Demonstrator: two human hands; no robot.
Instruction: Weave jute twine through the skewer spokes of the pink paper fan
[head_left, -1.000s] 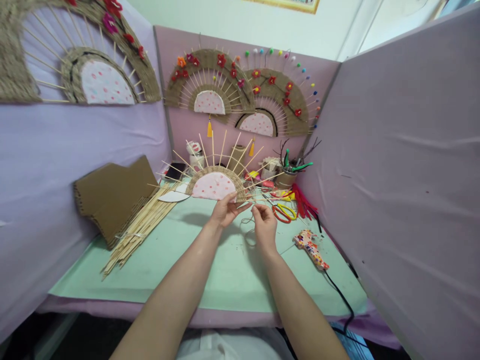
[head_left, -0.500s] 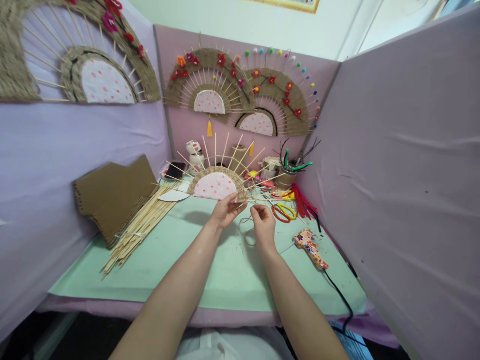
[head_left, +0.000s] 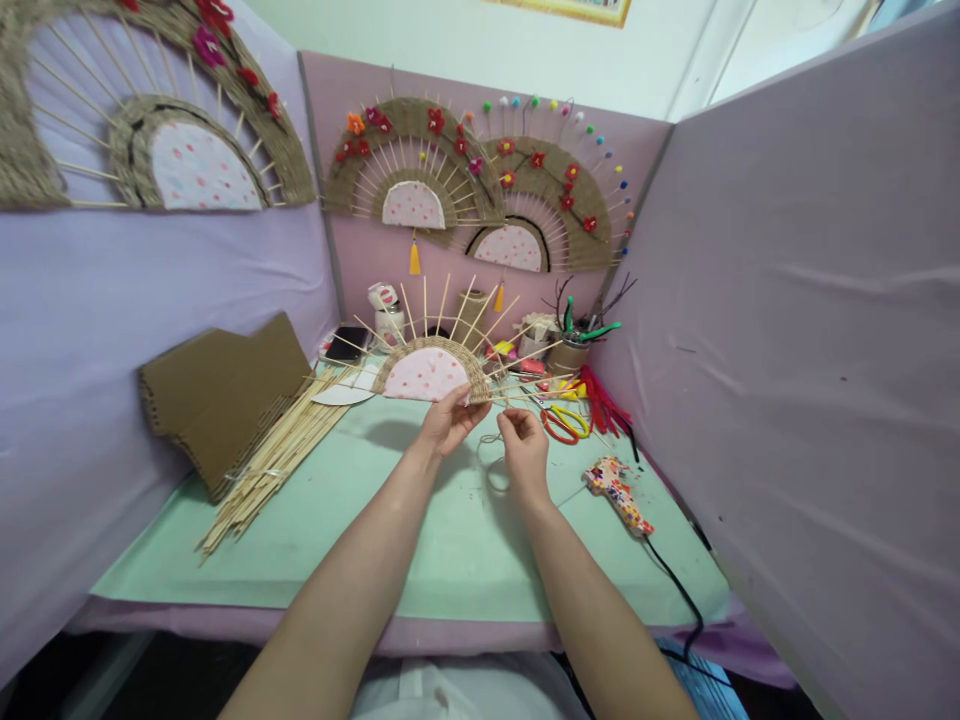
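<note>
Fan axis: the half-round fan (head_left: 424, 375) is lying forward-left of your right hand (head_left: 523, 440), its flat edge running left to right, sticks spreading away from you.
Nearer hand: your left hand (head_left: 450, 424) is grasping the fan's near right corner.
Twine grip: your right hand is pinching what looks like twine (head_left: 487, 438), just beside the fan's right end.
Count, held: one fan.
Count, beyond fan: three decorated fans (head_left: 202, 175) (head_left: 412, 205) (head_left: 510, 248) are hanging.
Count, right of fan: one glue gun (head_left: 616, 492) is resting.
</note>
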